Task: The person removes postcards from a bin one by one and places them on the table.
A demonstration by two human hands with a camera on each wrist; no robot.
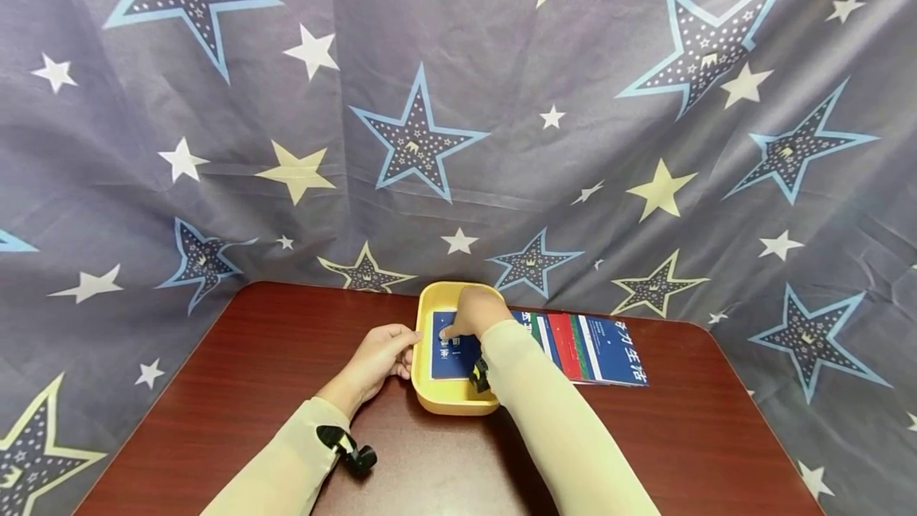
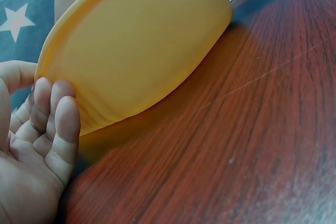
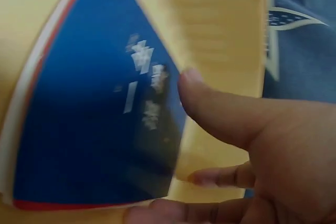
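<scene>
A yellow plastic basin (image 1: 451, 407) stands at the back middle of the table, with a blue booklet (image 1: 442, 366) inside it. My left hand (image 1: 378, 361) holds the basin's left rim, its fingers against the outer wall in the left wrist view. Over the basin reaches my right hand (image 1: 478, 313). The right wrist view shows its thumb at one edge of the booklet and fingertips by the bottom edge, spread apart. White lettering and a red border mark the booklet, which looks blurred there. The forearm hides part of the basin's right side.
To the basin's right lie several overlapping booklets, one blue (image 1: 611, 350) and one red (image 1: 566, 345). A grey curtain (image 1: 501, 158) with stars hangs behind the reddish-brown table (image 1: 286, 357). A black wrist camera (image 1: 349, 450) sits on the left sleeve.
</scene>
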